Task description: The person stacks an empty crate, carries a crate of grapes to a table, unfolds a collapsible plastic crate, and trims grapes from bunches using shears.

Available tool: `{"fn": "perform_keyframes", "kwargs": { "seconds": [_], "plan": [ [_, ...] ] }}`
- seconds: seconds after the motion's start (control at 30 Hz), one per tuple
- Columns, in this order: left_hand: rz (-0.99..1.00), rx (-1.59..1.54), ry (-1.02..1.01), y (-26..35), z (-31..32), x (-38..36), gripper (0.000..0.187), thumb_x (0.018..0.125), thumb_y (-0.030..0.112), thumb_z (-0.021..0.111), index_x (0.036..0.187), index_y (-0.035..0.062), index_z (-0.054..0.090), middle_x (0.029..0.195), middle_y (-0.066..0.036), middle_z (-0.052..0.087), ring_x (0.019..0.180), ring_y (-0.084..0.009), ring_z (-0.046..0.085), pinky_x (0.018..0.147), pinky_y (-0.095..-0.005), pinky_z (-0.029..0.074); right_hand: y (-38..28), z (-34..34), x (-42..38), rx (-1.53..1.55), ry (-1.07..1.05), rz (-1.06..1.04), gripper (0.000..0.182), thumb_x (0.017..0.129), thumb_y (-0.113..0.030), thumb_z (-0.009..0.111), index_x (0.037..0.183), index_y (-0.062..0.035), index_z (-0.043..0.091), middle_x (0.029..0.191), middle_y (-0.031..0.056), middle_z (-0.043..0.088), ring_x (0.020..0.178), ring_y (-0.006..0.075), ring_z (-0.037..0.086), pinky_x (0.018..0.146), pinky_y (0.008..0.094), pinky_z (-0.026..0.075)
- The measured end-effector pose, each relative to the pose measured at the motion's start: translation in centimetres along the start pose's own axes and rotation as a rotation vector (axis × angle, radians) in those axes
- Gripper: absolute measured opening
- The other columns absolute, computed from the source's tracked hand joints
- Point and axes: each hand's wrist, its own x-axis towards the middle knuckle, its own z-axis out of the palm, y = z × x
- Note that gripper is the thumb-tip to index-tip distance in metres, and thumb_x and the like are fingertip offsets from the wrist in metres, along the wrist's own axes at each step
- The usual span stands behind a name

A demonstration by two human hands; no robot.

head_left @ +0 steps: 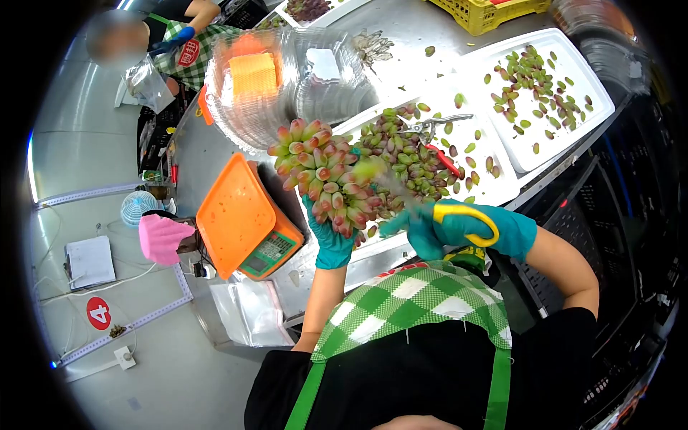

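My left hand [331, 240], in a teal glove, holds up a bunch of plump, long red-green grapes [315, 168] from below. In my right hand [459, 229], also gloved in teal, is a pair of scissors with yellow handles [494, 233]; their blades point toward the bunch and are smeared by motion. A blurred pale green grape [369, 170] shows near the blade tips. Beneath lies a white tray [498, 188] with many loose grapes [412, 161]. Red-handled snips [444, 161] rest among them.
An orange scale [240, 215] stands left of the bunch, beyond it stacks of clear plastic containers [279, 79]. A second white tray [527, 154] with loose grapes lies at right. A yellow crate [491, 14] sits behind. Another person's blue-gloved hand [172, 41] is at upper left.
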Motion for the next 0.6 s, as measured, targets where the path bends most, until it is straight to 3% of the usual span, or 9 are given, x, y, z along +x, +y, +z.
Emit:
{"fn": "perform_keyframes", "kwargs": {
  "seconds": [0.03,0.07,0.13,0.2,0.23,0.27,0.37,0.43,0.6],
  "plan": [
    [-0.034,-0.058,-0.084,0.2,0.4,-0.1,0.056,0.08,0.044,0.045,0.12,0.0076,0.034,0.112,-0.014,0.045,0.095,-0.0282,0.048,0.082,-0.0442,0.042,0.0,0.8,-0.5,0.077,0.161,-0.035,0.053,0.087,-0.034,0.042,0.125,0.0019,0.031,0.082,0.0015,0.053,0.073,0.007,0.048,0.063,0.019,0.039],
    [-0.07,-0.117,-0.168,0.3,1.0,-0.1,0.05,0.082,0.041,0.045,0.119,0.008,0.036,0.11,-0.013,0.047,0.097,-0.0272,0.049,0.084,-0.0434,0.042,0.1,0.3,-0.4,0.142,0.209,-0.012,0.048,0.086,-0.033,0.045,0.121,-0.0002,0.037,0.086,0.0024,0.055,0.077,0.0072,0.048,0.067,0.0204,0.04],
    [-0.141,-0.258,-0.327,0.7,2.7,0.0,0.06,0.082,0.044,0.043,0.125,0.0052,0.028,0.119,-0.015,0.04,0.106,-0.0315,0.043,0.086,-0.0461,0.04,-1.2,0.7,-1.4,-0.293,0.264,0.159,0.044,0.084,-0.031,0.049,0.118,-0.0044,0.042,0.088,0.0036,0.056,0.081,0.0093,0.05,0.071,0.0244,0.042],
    [-0.142,-0.279,-0.334,0.7,3.7,-0.2,0.062,0.082,0.046,0.043,0.126,0.0046,0.026,0.12,-0.015,0.04,0.106,-0.0313,0.043,0.086,-0.0459,0.04,-2.9,3.0,-0.7,-1.079,0.383,0.313,0.042,0.075,-0.027,0.06,0.11,-0.0071,0.048,0.087,0.0102,0.057,0.081,0.0225,0.057,0.068,0.0335,0.044],
    [-0.17,-0.336,-0.403,0.5,3.8,-0.1,0.064,0.081,0.045,0.045,0.127,0.0047,0.025,0.12,-0.015,0.039,0.106,-0.0312,0.043,0.086,-0.0457,0.04,-2.4,3.2,-0.5,-1.301,0.466,0.253,0.043,0.072,-0.027,0.062,0.11,-0.0086,0.05,0.079,0.0087,0.055,0.072,0.0201,0.055,0.063,0.032,0.044],
    [-0.18,-0.328,-0.384,0.5,3.5,-0.1,0.063,0.081,0.044,0.046,0.126,0.005,0.026,0.119,-0.015,0.04,0.106,-0.0311,0.044,0.086,-0.0452,0.041,-2.0,3.4,-0.4,-1.522,0.55,0.187,0.045,0.07,-0.027,0.064,0.109,-0.0101,0.051,0.071,0.0073,0.052,0.063,0.0177,0.053,0.059,0.0304,0.043],
    [-0.142,-0.245,-0.294,0.3,2.8,-0.4,0.056,0.081,0.04,0.048,0.123,0.0064,0.03,0.115,-0.013,0.043,0.104,-0.0294,0.045,0.084,-0.0434,0.043,-2.4,3.6,-0.2,-2.03,0.597,0.017,0.041,0.068,-0.021,0.062,0.106,-0.0082,0.052,0.067,0.0075,0.051,0.061,0.0224,0.053,0.053,0.0339,0.042],
    [-0.031,-0.113,-0.185,0.0,2.9,-1.0,0.05,0.081,0.036,0.05,0.119,0.0082,0.034,0.111,-0.011,0.045,0.101,-0.0263,0.047,0.084,-0.0417,0.044,-2.5,4.0,0.7,-2.231,0.613,-0.001,0.036,0.068,-0.016,0.059,0.102,-0.0044,0.053,0.064,0.0073,0.049,0.059,0.0213,0.052,0.05,0.0333,0.041],
    [-0.105,-0.154,-0.072,0.0,1.0,-1.1,0.043,0.08,0.033,0.053,0.115,0.0129,0.039,0.106,-0.006,0.048,0.096,-0.0186,0.049,0.085,-0.039,0.044,-1.9,4.1,2.0,-2.468,0.579,-0.039,0.025,0.068,-0.008,0.054,0.091,0.0027,0.051,0.063,0.0078,0.048,0.057,0.0198,0.051,0.048,0.0316,0.04]
  ]
}}
